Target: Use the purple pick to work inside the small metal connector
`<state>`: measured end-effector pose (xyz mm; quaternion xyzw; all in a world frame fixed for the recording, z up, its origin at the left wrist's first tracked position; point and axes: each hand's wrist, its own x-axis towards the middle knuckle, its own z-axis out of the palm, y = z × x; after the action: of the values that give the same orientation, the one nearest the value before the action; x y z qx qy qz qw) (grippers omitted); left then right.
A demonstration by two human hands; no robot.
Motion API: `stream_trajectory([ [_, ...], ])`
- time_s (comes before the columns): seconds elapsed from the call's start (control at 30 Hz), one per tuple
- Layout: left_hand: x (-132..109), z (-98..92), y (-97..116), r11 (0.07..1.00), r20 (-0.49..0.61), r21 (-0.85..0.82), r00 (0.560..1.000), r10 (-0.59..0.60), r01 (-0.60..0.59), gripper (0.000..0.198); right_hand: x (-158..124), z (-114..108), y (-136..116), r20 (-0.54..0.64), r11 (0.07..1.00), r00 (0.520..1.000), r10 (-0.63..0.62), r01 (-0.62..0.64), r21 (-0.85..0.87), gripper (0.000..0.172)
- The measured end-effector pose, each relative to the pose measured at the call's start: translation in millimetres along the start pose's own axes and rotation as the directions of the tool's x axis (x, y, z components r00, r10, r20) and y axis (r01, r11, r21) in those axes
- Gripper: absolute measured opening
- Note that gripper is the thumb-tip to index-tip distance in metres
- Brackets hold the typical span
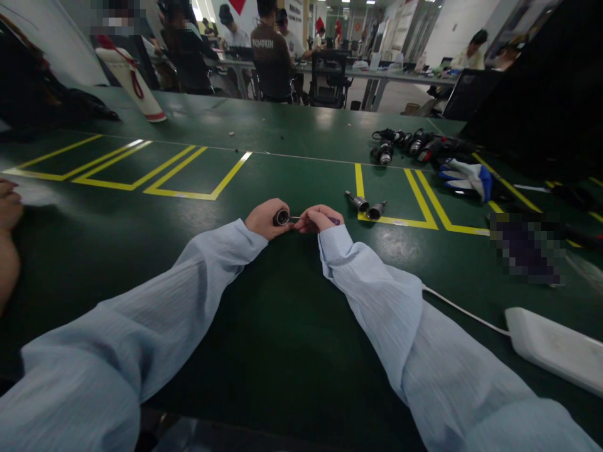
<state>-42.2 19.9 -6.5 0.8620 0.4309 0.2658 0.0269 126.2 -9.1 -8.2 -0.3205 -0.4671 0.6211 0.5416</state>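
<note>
My left hand is closed around a round metal connector, whose open ring end faces me. My right hand grips a thin screwdriver; a bit of its purple handle shows behind the fingers. Its slim shaft points left at the side of the connector, and whether the tip touches it I cannot tell. To the right of my hands, two metal connector shells lie on the green table, by a yellow tape corner.
Several black cylindrical parts with cables lie at the back right, near blue-and-white gloves. A white power strip with a cord is at the right. Another person's hand rests at the left edge. A white-and-red cylinder stands far left.
</note>
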Motion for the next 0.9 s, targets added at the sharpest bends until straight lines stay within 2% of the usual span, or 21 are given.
stream_trajectory([
  [0.37,-0.3,-0.2,-2.9,0.999,-0.013,0.000,0.999,0.033,-0.033,0.015,-1.2,5.1,-2.1,-0.027,0.997,0.999,0.018,-0.020,-0.076,0.014],
  [0.47,1.1,-0.4,-3.2,0.995,0.044,0.049,0.995,0.086,-0.088,0.013,-2.9,7.3,2.6,-0.026,0.982,0.998,-0.061,0.055,-0.182,0.013],
  [0.57,1.6,-2.3,-1.1,0.980,0.071,0.173,0.993,0.090,-0.101,0.016,-4.0,9.3,7.0,0.005,0.953,0.989,-0.151,0.147,-0.263,0.012],
  [0.63,0.6,-4.1,1.6,0.962,0.046,0.264,0.998,0.053,-0.064,0.020,-3.9,9.0,6.7,0.004,0.965,0.991,-0.131,0.128,-0.228,0.011],
  [0.7,-1.4,-5.5,5.0,0.951,0.027,0.309,1.000,-0.003,-0.005,0.025,-3.3,6.8,3.0,0.001,0.993,0.999,-0.037,0.037,-0.110,0.011],
  [0.8,-7.7,-5.4,12.6,0.959,0.041,0.264,0.992,-0.120,0.105,0.029,-3.7,1.8,-5.3,0.030,0.995,0.995,0.094,-0.095,0.044,0.013],
  [0.9,-19.5,-3.5,26.1,0.962,-0.018,0.174,0.977,-0.212,0.212,0.028,-9.0,-2.2,-11.6,0.048,0.989,0.992,0.121,-0.124,0.085,0.014],
])
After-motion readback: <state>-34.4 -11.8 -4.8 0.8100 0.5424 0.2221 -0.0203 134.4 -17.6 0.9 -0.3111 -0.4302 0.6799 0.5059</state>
